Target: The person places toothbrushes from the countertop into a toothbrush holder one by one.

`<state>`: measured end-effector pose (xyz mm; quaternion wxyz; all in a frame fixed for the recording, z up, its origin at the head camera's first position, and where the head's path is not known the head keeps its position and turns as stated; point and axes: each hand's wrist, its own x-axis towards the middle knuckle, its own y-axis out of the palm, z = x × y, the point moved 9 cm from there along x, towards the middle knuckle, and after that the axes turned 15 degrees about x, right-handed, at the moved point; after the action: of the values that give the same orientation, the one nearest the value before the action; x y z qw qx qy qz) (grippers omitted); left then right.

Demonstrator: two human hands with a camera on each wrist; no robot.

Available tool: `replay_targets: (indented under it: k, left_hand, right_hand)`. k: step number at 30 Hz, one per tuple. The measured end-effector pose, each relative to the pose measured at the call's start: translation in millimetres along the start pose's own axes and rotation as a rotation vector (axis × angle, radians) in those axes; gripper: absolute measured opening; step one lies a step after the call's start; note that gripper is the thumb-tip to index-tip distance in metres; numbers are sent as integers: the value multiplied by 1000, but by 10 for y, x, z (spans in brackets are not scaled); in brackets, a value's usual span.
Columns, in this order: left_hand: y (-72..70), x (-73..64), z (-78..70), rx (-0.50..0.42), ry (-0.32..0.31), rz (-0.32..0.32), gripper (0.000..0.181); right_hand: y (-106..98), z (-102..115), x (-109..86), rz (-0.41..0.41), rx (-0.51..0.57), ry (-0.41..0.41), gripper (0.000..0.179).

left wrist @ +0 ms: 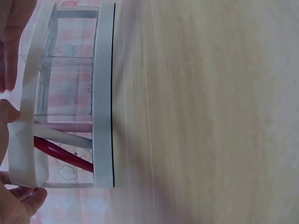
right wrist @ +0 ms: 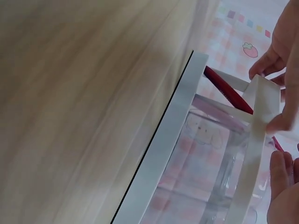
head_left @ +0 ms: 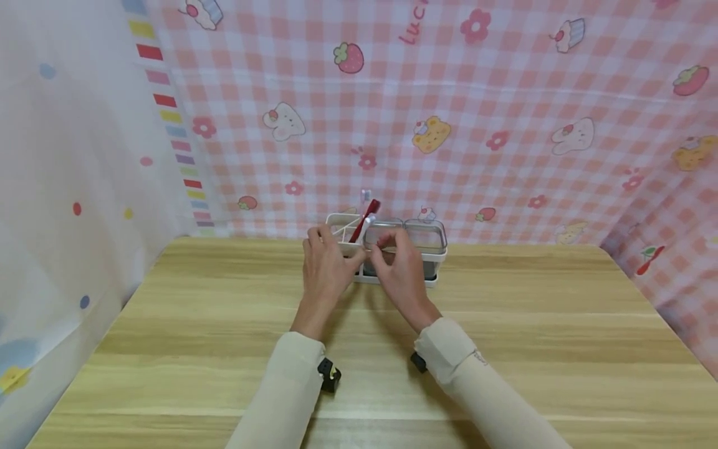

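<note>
A white toothbrush holder (head_left: pixel 435 257) stands at the table's back edge. My left hand (head_left: pixel 328 265) grips its left end, thumb on the front rim and fingers around the side. Inside the left section lean a red toothbrush (left wrist: pixel 63 154), a white toothbrush (left wrist: pixel 65 138) and a pink toothbrush (left wrist: pixel 70 127). Two clear cups (head_left: pixel 427 236) sit in the right section. My right hand (head_left: pixel 401 268) hovers in front of the cups, thumb and forefinger bent close to each other. In the left wrist view its fingers hang fairly straight, with nothing visibly held.
The wooden table (head_left: pixel 224 324) stretches in front of the holder and to both sides. Directly behind it hangs a pink checked cloth (head_left: pixel 314 156), and a white dotted cloth (head_left: pixel 73 156) hangs on the left.
</note>
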<state>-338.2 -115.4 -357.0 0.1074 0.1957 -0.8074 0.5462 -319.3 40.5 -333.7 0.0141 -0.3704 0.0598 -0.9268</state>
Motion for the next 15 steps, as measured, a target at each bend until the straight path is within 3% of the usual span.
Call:
replay_targets:
  k: [4,10,15]
  left_hand:
    - [16,5,76,-7,5,18,73]
    - [25,-35,282,-21,21,108,74]
    - [-86,-121,347,-4,73,119,70]
  right_hand:
    - [-53,34,-47,39,-69,-10,17]
    - [-146,74,-117,142,-200,-1,18]
    - [-276,100,-166,205,-302,3,20]
